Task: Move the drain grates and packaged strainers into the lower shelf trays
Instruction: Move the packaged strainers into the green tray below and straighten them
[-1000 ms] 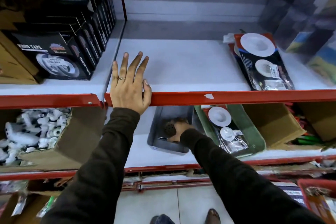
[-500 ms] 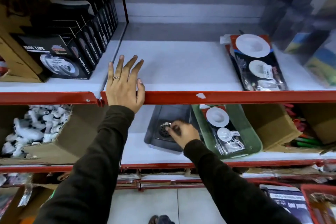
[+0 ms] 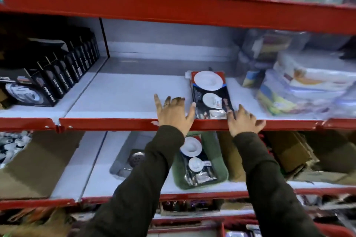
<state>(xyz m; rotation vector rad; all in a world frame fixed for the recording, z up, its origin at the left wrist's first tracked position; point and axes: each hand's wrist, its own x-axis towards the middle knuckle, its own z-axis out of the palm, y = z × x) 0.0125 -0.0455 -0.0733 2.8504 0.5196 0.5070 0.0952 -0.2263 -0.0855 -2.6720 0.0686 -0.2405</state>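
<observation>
A stack of packaged strainers [image 3: 211,94] with white discs lies on the upper white shelf. My left hand [image 3: 174,114] rests spread at the shelf's red front edge, its thumb touching the pack's left side. My right hand [image 3: 243,121] is spread at the pack's near right corner, fingertips against it. On the lower shelf a grey tray [image 3: 120,167] holds a round metal drain grate [image 3: 137,158]. Beside it a green tray [image 3: 221,173] holds another strainer pack [image 3: 194,159]. My left forearm hides part of both trays.
Black nano tape boxes [image 3: 57,81] line the upper shelf at left. Plastic-wrapped bundles [image 3: 308,86] crowd the right. Brown cardboard boxes [image 3: 289,152] stand right of the green tray, and a box of white fittings [image 3: 11,146] sits at lower left.
My right hand let go of the drain grate in the grey tray and rose to the upper shelf. My left hand slid right to the strainer pack. The view tilted upward.
</observation>
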